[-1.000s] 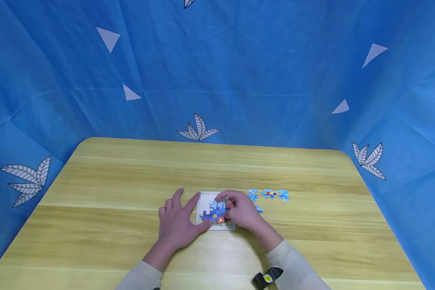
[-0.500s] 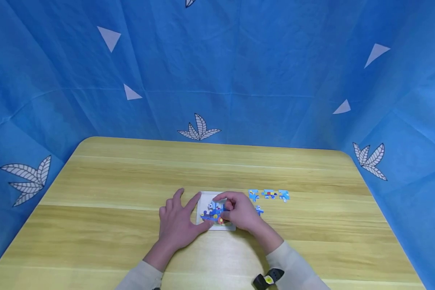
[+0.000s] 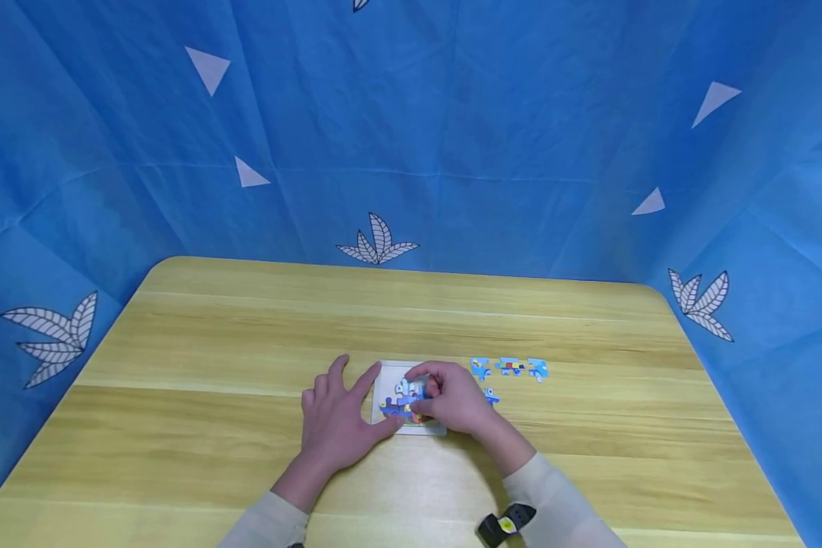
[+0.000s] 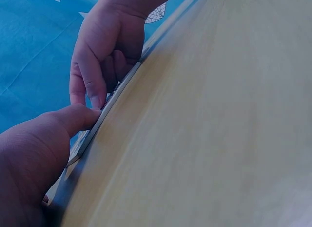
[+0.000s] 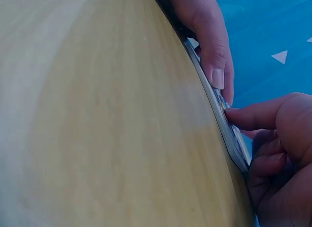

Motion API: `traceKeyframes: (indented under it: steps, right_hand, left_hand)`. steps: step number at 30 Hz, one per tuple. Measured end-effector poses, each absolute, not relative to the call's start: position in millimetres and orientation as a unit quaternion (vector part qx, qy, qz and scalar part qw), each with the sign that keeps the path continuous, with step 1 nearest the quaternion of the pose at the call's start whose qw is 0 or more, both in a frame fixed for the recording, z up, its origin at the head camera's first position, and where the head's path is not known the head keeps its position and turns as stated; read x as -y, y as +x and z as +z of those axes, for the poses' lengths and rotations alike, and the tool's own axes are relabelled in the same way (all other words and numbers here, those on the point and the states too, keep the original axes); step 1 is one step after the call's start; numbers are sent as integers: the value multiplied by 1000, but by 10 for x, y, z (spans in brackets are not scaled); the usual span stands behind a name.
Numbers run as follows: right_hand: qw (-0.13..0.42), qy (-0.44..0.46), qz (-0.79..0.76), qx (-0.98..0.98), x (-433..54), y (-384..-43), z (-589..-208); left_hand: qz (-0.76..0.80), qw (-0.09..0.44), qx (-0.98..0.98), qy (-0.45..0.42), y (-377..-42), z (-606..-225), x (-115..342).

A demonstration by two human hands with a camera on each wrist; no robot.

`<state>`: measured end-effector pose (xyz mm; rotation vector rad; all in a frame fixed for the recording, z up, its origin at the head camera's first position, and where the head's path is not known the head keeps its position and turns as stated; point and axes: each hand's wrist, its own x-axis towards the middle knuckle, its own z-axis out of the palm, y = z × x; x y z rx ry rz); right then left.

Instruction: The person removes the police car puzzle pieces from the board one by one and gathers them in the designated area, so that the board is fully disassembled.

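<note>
Between hands [image 3: 336,420] [image 3: 457,399], a thin rectangular board [image 3: 388,378]

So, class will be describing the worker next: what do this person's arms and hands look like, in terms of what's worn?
The left hand and right hand wear no gloves. The left sleeve and right sleeve are plain and off-white. A black strapped device with a yellow patch shows at the right sleeve.

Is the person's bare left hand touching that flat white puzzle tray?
Touching: the left wrist view shows the left hand resting its thumb on the white tray, no gap between them.
</note>
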<state>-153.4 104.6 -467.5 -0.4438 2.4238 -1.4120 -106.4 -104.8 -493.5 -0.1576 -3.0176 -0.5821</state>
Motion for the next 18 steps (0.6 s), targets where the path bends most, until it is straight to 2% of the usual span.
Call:
traceKeyframes:
  steps: [11,18]
  right_hand:
    - [146,-173,-445,-866,-1047,-1535,-4718]
    - [156,-215,-426,-865,-1061,-1552,-4691]
  left_hand:
    - [-190,32,980,-49,-1059,-4942,1054]
    - [-195,32,979,-51,-1063,-4925,1047]
